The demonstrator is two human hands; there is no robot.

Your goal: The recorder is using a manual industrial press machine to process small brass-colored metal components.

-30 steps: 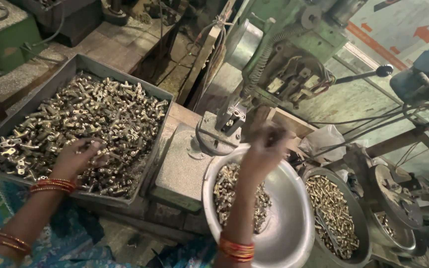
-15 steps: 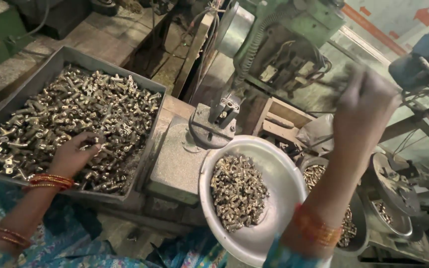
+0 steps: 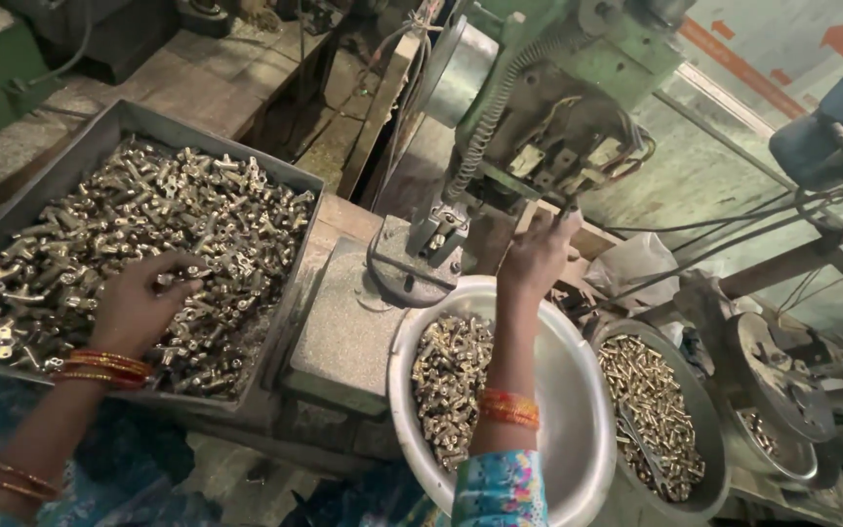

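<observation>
Fingers [image 3: 170,277] of the left hand [image 3: 139,310] curled down into the heap, closed in a pinch on one of the brass fittings [image 3: 163,210]. Fingertips of the right hand [image 3: 539,256] raised and tucked up under the machine head, hidden from above; cannot tell whether closed on a piece or merely resting there.

Largest first: green bench machine [image 3: 558,88] looming over the work, with a grey base plate [image 3: 348,332] below it. Next, to the left, grey metal tray [image 3: 100,132], filled nearly to the rim with the fittings, small T-shaped castings lying tangled at every angle. Then round steel bowl [image 3: 578,420] just beside the base plate, under the right forearm, holding a smaller heap of like brass pieces [image 3: 451,381]. Beyond it a darker pan [image 3: 719,439] of finer brass bits [image 3: 651,410], and a third pan [image 3: 782,390] near the right edge.

Smallest, the single fitting: judged rigid, dense for its bulk, not fragile, probably a little slick and sharp at the machined edges. Likely to snag on neighbours, arms interlocking in the pile. Best taken by thumb and two fingertips across the stem, lifted straight up to shake off hangers-on.
</observation>
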